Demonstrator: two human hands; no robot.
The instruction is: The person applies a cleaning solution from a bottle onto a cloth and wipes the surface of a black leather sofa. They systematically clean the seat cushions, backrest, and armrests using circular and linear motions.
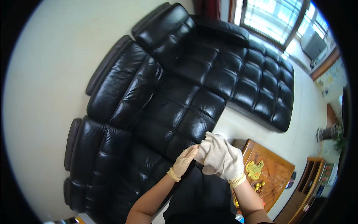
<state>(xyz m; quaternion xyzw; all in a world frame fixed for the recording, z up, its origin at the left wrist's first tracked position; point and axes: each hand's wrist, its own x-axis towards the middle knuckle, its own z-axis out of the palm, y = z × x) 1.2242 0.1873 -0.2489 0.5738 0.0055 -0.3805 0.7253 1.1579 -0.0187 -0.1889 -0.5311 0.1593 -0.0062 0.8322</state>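
A pale beige cloth (218, 153) with a fine ribbed texture is bunched up in front of my body, over the front edge of the black leather sofa (175, 123). My left hand (183, 162), in a thin yellowish see-through glove, has its fingers pressed together against the cloth's left edge. The cloth covers most of my right hand (237, 180), leaving the yellow glove cuff and wrist in sight. Under the fabric, the right fingers are hidden.
Close on my right stands a wooden coffee table (278, 166) with a yellow ornament (255, 170) and small round fruit-like pieces (258, 185). The sofa's long tufted section (257, 78) reaches far right. A wooden cabinet (304, 190) and potted plant (328, 133) line the right side.
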